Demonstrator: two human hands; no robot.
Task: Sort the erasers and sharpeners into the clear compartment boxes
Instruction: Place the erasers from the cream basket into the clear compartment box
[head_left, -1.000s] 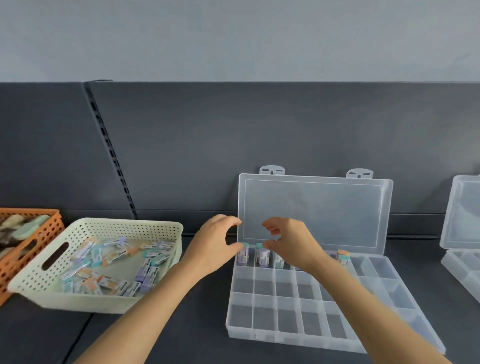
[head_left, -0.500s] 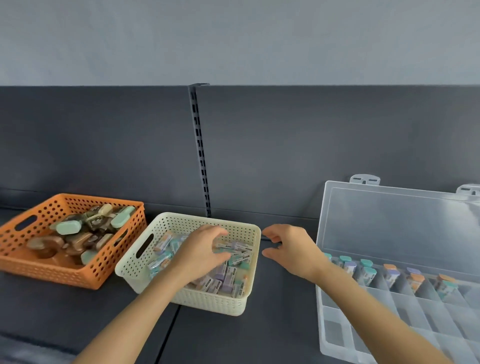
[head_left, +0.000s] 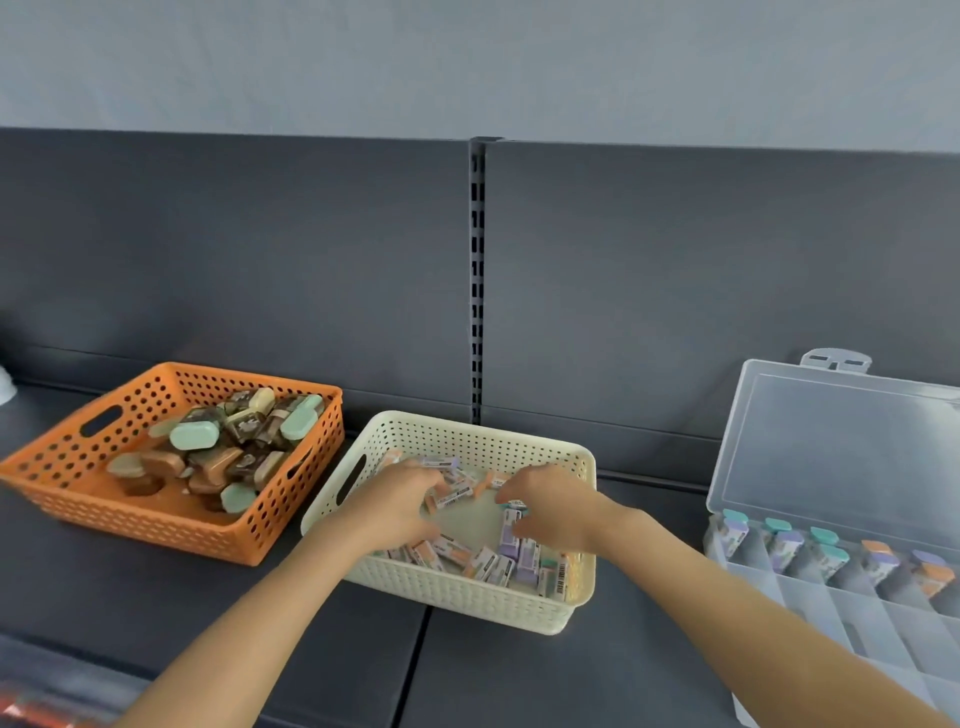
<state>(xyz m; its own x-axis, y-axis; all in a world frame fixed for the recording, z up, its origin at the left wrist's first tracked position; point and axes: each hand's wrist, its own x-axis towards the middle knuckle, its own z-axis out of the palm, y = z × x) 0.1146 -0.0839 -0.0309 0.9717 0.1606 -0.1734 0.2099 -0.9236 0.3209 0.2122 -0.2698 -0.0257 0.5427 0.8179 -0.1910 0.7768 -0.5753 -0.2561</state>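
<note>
1. On the near edge of the dark shelf (head_left: 571, 675), both forearms reach fwd into the cream basket (head_left: 467, 597). Keep the wrists low over its front wall so it doesn't tip.
2. In that basket the loose erasers (head_left: 488, 564) lie jumbled, most along the front wall, a few at the back.
   - Left hand (head_left: 400, 506): fingers bent down into the pile; can't tell if they've closed on anything.
   - Right hand (head_left: 558, 512): fingers curled onto a purple-sleeved eraser (head_left: 511, 525), which looks pinched btw thumb & fingertips.
3. Best approach, imo: take one eraser per hand, gripped by the long sides, and lift straight up (the sleeves look slick, so pinch firmly). Don't rake neighbours over the rim.
4. Further right, the clear compartment box (head_left: 857, 623) sits w/ its lid up. Its back row holds stood-up erasers (head_left: 784, 551), caps on top. Carry each one cap-up and set it in the next cell along to match.
5. Further left & back is the orange basket (head_left: 156, 525) w/ the sharpeners (head_left: 195, 434). Prob. leave these until the erasers are done.
</note>
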